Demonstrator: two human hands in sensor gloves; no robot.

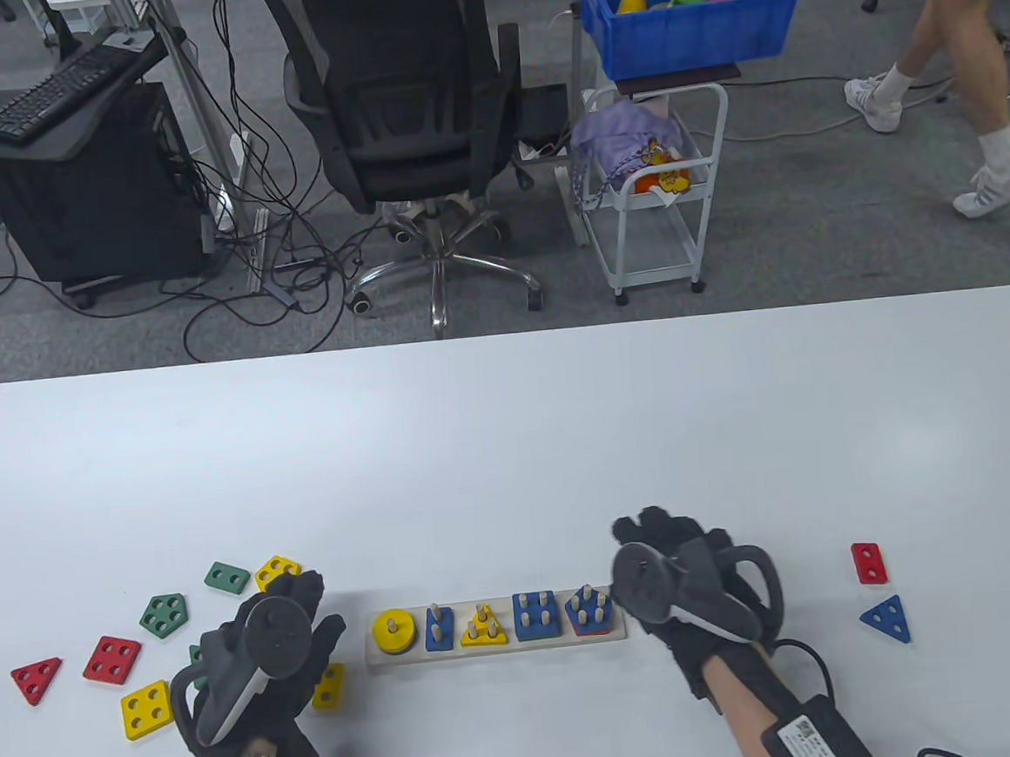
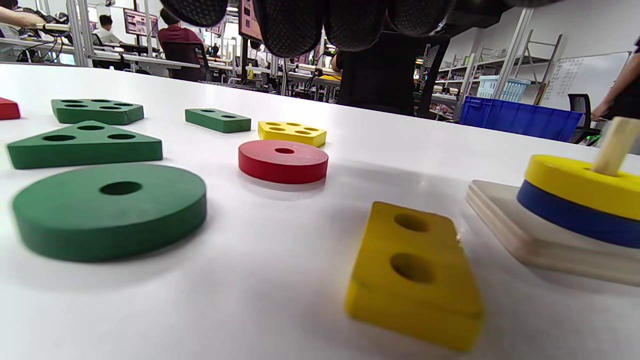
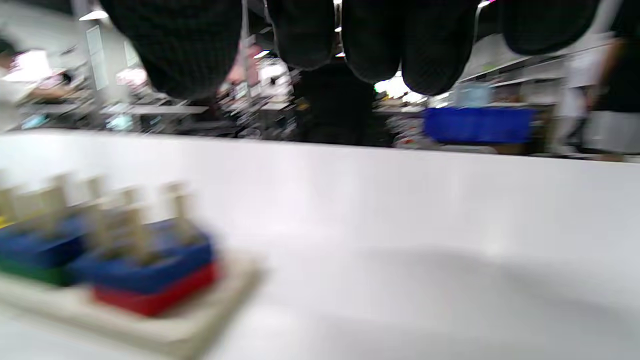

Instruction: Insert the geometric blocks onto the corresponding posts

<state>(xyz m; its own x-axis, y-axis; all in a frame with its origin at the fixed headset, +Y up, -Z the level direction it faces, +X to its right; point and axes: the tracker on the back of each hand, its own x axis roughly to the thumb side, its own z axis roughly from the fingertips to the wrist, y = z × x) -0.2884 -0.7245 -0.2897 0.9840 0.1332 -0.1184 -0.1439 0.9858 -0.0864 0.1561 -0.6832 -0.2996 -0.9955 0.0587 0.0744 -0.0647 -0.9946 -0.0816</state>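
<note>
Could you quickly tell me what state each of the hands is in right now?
Left hand: open, holding nothing, above the loose blocks.
Right hand: open, holding nothing, beside the peg board.

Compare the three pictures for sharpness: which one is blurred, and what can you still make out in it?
Table view: sharp throughout. Left wrist view: mostly crisp, though the near yellow block is slightly soft. Right wrist view: blurred all over; the peg board with its blue piece over a red piece is only smeared colour, the pegs hazy.
</note>
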